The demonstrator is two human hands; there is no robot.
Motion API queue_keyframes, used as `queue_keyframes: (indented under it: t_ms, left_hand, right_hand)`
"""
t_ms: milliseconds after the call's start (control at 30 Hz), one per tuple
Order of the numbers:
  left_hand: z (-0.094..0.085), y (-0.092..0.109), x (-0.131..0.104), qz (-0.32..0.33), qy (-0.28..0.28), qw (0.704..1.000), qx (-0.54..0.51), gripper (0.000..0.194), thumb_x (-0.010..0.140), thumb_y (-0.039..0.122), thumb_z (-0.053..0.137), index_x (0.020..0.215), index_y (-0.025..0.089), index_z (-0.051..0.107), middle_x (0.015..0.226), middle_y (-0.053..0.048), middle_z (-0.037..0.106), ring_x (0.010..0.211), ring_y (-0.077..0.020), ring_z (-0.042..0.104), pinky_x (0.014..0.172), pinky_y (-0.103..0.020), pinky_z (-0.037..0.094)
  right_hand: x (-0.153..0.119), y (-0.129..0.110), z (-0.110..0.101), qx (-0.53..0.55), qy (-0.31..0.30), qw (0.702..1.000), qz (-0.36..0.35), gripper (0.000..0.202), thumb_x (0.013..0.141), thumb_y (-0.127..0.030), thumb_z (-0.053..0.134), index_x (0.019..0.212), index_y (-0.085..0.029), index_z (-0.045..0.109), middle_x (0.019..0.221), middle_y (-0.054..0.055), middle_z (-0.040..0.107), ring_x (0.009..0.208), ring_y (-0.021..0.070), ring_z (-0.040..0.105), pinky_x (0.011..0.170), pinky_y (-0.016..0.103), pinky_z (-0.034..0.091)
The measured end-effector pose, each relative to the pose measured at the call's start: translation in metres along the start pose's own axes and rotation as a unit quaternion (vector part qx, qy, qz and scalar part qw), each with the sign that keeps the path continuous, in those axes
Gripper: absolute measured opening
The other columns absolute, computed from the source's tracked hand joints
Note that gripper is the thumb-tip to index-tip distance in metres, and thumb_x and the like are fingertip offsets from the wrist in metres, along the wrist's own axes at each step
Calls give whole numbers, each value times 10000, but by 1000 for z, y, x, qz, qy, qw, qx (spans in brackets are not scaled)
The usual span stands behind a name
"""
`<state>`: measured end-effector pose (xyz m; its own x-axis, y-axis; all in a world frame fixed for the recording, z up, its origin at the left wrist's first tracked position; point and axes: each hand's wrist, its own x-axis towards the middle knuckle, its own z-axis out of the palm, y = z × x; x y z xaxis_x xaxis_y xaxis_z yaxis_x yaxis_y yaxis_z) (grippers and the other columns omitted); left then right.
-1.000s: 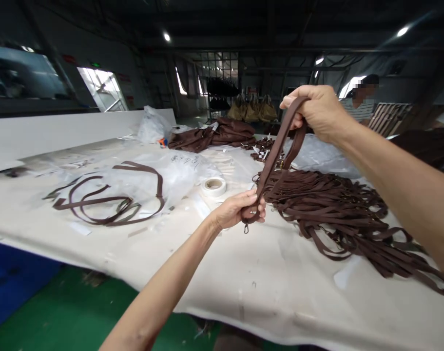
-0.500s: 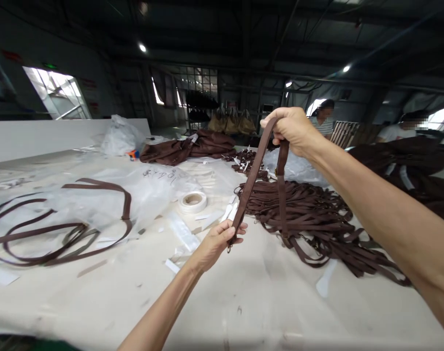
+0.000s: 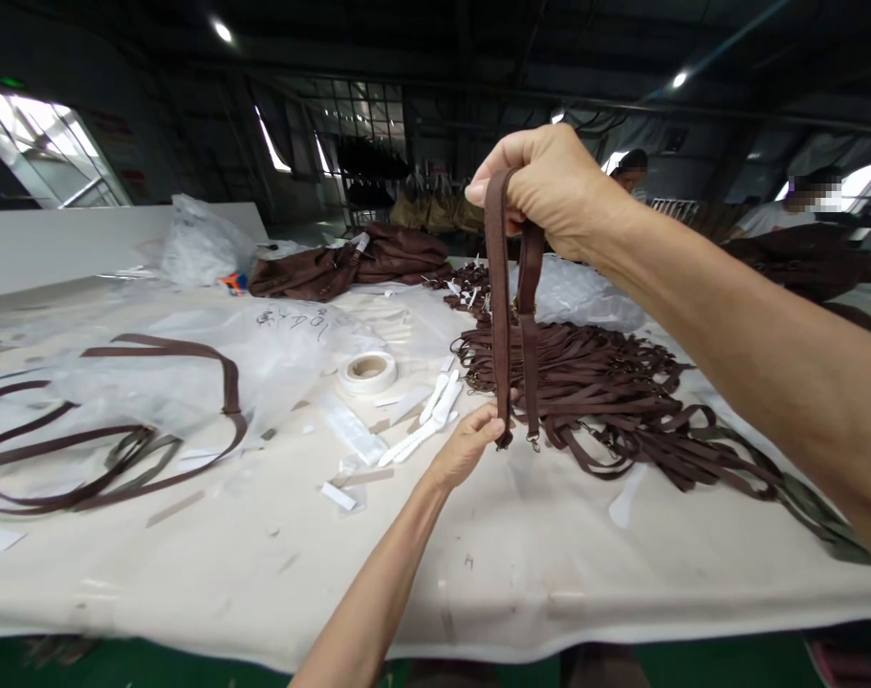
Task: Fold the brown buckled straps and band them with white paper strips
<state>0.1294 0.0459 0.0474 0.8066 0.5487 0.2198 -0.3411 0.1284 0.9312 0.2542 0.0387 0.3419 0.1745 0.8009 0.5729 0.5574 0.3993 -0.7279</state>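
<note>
The brown strap (image 3: 499,306) hangs vertically in 2 lengths below the right hand (image 3: 554,191), which pinches its fold; the left hand (image 3: 468,441) grips 1 lower end, before the strap pile (image 3: 607,382).

Bare forearms (image 3: 729,315) taper to slender wrists (image 3: 436,483), left hand (image 3: 470,444) and right hand (image 3: 554,186) uncovered.

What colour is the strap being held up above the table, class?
Dark brown; the strap shows best in the head view.
</note>
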Motion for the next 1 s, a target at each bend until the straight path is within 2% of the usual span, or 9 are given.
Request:
queue_keyframes:
  t_ms: [167,367,467,567,667,733,767,900,1000]
  left_hand:
    - [8,-8,-6,-30,-25,997,-68,385,745,510,787,872,167,668,1217,-136,680,978,-219,601,835,-327,429]
    - [15,-14,-23,-70,-7,994,-86,401,752,516,783,883,176,614,1071,-130,704,1000,-234,628,920,-376,452]
    - [3,-13,-29,-55,45,997,-43,430,763,566,745,865,184,575,876,-63,666,816,-181,620,811,-322,477]
    - [-26,-1,-39,-27,88,992,89,420,823,596,654,826,194,534,730,-3,587,656,-130,520,681,-259,431]
    - [-63,18,-57,-27,87,970,224,350,877,545,593,965,209,551,687,25,555,654,-144,494,698,-266,426]
    - [-85,25,-71,-49,71,946,311,353,904,504,552,1121,226,557,722,21,582,701,-167,529,741,-283,436]
    - [-94,25,-78,-64,55,928,362,337,912,486,535,1126,230,582,787,0,620,757,-183,559,783,-294,439]
    - [-108,5,-97,-79,-4,846,526,311,923,437,471,1014,229,684,988,-68,676,969,-258,597,919,-340,427]
    - [-104,-14,-102,-46,-25,802,595,351,946,399,415,1030,217,704,1008,-94,658,1012,-270,579,948,-360,432]
  right_hand:
    - [-4,-4,-1,-38,-10,999,-11,220,789,-52,706,675,-176,565,501,-62,504,489,62,457,490,212,457]
    - [-9,-5,-6,-40,-13,999,-22,233,766,-7,706,651,-165,580,516,-53,534,477,57,470,488,214,450]
    - [-16,0,-20,-10,-5,1000,-16,201,755,-19,704,652,-154,597,534,-52,536,472,66,491,487,217,449]
    - [-37,17,-49,8,-20,1000,-8,143,725,-102,756,688,-154,628,590,-38,581,535,95,556,517,222,468]
    - [-87,50,-83,-34,-107,992,51,193,662,-220,821,725,-162,648,663,-14,632,619,138,604,559,246,492]
    - [-140,82,-96,-84,-181,974,104,237,667,-309,822,757,-177,647,697,-8,638,661,156,609,594,262,497]
    - [-171,99,-97,-117,-210,963,121,227,704,-334,797,789,-188,646,736,-2,641,695,164,608,634,277,503]
    - [-300,159,-78,-222,-305,919,112,97,860,-313,661,873,-221,635,903,47,634,884,217,607,811,350,507]
    - [-364,183,-57,-259,-343,898,89,117,941,-277,561,869,-216,631,881,60,619,882,226,591,833,380,506]
